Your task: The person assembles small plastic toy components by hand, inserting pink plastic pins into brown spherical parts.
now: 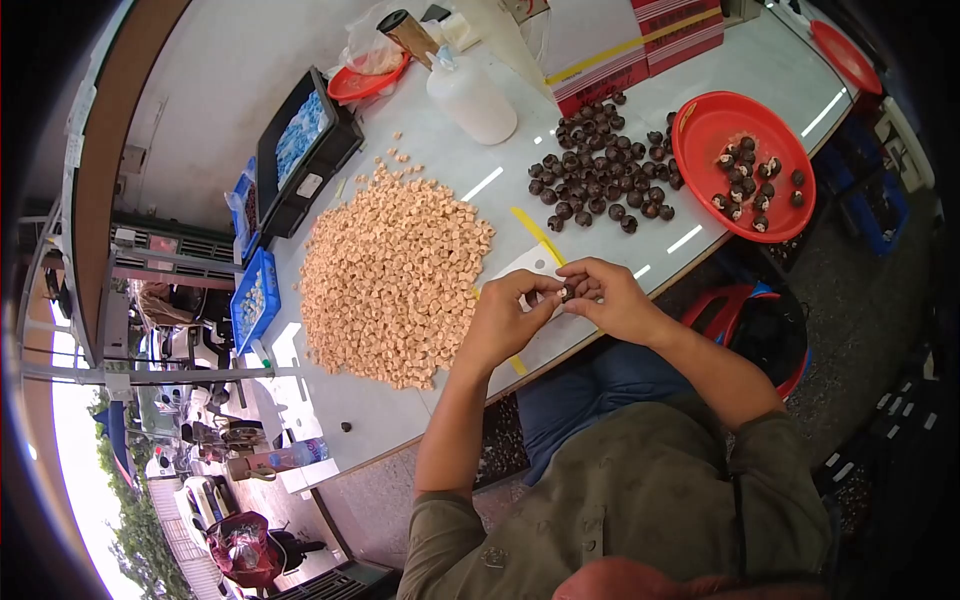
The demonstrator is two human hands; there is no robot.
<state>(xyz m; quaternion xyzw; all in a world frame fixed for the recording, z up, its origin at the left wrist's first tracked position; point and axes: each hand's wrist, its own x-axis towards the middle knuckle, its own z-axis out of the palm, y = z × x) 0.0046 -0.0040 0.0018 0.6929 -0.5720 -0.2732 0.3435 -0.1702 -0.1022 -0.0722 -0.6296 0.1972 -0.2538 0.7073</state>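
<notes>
Close to the table's near edge, my left hand (510, 315) and my right hand (617, 302) meet with their fingertips pinched on one small dark-brown round piece (567, 293). A pale patch shows on it; the fingers cover much of the rest. Below and beyond the hands lies a white sheet (532, 264) with a yellow strip (537, 235) along it. To the left spreads a big heap of small beige pieces (395, 285). Loose dark-brown balls (600, 165) lie beyond my right hand. Farther right, a round red tray (696, 165) holds several dark balls with whitish bits.
A white bottle (475, 103), a black bin (348, 135) of blue items and a red dish (352, 88) stand at the back. A blue tray (240, 318) sits at the left edge. Cartons (685, 38) line the back right. One dark ball (346, 426) lies alone near the table's left corner.
</notes>
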